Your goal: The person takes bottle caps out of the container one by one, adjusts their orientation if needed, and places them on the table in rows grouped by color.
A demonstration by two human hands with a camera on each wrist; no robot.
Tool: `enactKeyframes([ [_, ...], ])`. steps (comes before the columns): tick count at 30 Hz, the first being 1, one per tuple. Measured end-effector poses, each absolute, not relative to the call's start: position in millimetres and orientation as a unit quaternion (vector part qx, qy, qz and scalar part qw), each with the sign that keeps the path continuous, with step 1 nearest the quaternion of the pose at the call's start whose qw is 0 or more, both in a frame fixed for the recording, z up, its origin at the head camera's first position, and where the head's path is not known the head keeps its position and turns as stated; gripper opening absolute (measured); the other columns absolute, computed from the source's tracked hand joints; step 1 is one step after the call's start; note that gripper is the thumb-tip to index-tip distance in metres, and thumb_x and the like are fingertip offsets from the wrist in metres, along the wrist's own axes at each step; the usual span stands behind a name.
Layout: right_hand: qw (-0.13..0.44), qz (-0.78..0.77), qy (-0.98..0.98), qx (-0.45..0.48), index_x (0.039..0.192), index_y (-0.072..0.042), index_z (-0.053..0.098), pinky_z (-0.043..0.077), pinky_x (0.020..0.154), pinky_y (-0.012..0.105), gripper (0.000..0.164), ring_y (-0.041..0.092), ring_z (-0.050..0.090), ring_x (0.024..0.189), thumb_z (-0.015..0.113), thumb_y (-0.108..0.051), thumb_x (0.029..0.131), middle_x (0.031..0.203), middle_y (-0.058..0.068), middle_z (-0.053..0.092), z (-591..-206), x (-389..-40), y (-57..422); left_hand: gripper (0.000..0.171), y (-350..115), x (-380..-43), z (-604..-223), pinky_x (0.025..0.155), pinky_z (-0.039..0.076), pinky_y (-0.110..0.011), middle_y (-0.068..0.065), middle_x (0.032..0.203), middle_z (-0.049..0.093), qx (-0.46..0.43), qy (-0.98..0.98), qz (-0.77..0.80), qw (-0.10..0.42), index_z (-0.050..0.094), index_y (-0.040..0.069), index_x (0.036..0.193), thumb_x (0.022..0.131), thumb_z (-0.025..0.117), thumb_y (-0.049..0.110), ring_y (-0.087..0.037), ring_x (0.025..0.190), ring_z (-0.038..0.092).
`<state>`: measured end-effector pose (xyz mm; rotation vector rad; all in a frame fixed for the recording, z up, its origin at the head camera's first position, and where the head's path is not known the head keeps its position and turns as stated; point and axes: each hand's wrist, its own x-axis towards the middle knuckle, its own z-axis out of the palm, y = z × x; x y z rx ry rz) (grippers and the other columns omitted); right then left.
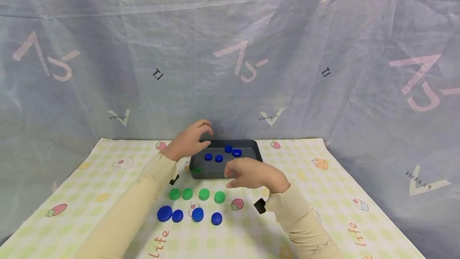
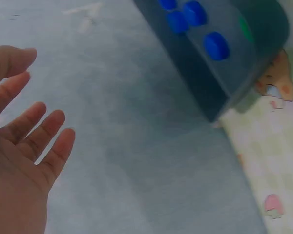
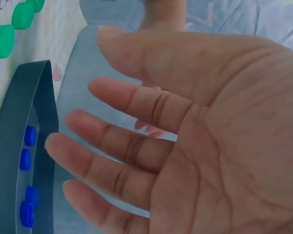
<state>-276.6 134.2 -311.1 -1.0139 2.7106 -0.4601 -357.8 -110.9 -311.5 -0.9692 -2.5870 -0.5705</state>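
My left hand hovers over the left rear corner of a dark baking tray, and its fingers are loosely bent with nothing in them. Above the tray's front right edge is my right hand; the right wrist view shows its bare palm and spread, relaxed fingers. Several blue round caps lie inside the tray, with a green cap near its front left corner. In front of the tray, several green caps form a row, and several blue caps form another row nearer me.
A checked tablecloth with cartoon prints covers the table. Behind the tray hangs a grey printed curtain, which also runs along both sides. A black wrist piece sits by my right cuff.
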Motion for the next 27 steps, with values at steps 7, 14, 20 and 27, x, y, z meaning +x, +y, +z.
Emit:
enactKeyframes([
  [7, 0.096, -0.170, 0.920, -0.340, 0.111, -0.024, 0.066, 0.050, 0.081, 0.029, 0.022, 0.004, 0.060, 0.086, 0.073, -0.032, 0.092, 0.110, -0.009, 0.059, -311.5, -278.1, 134.6, 0.032, -110.0, -399.0, -336.0, 0.099, 0.047, -0.048, -0.011, 0.145, 0.047, -0.271, -0.942, -0.177, 0.088, 0.060, 0.011, 0.125, 0.096, 0.067, 0.020, -0.031, 0.129, 0.050],
  [14, 0.108, -0.186, 0.917, -0.335, 0.112, -0.024, 0.066, 0.050, 0.083, 0.029, 0.022, 0.005, 0.061, 0.090, 0.073, -0.030, 0.092, 0.114, -0.008, 0.060, -313.4, -277.4, 132.3, 0.039, -112.8, -415.9, -363.4, 0.104, 0.044, -0.049, -0.015, 0.141, 0.051, -0.257, -0.950, -0.170, 0.056, 0.060, 0.006, 0.131, 0.095, 0.066, 0.019, -0.033, 0.129, 0.050],
  [20, 0.110, -0.178, 0.918, -0.336, 0.112, -0.024, 0.066, 0.050, 0.084, 0.028, 0.022, 0.005, 0.062, 0.092, 0.073, -0.032, 0.092, 0.114, -0.009, 0.060, -319.5, -283.3, 133.1, 0.041, -108.8, -422.2, -380.0, 0.107, 0.041, -0.047, -0.017, 0.137, 0.054, -0.259, -0.954, -0.144, 0.045, 0.058, 0.001, 0.132, 0.094, 0.064, 0.014, -0.033, 0.129, 0.050],
  [27, 0.113, -0.182, 0.915, -0.341, 0.110, -0.027, 0.066, 0.051, 0.085, 0.029, 0.019, 0.005, 0.063, 0.096, 0.071, -0.035, 0.094, 0.112, -0.013, 0.063, -324.6, -288.1, 135.4, 0.052, -99.7, -427.2, -397.2, 0.110, 0.038, -0.049, -0.018, 0.155, 0.039, -0.238, -0.967, -0.085, -0.005, 0.051, 0.008, 0.145, 0.096, 0.064, 0.021, -0.035, 0.138, 0.044],
])
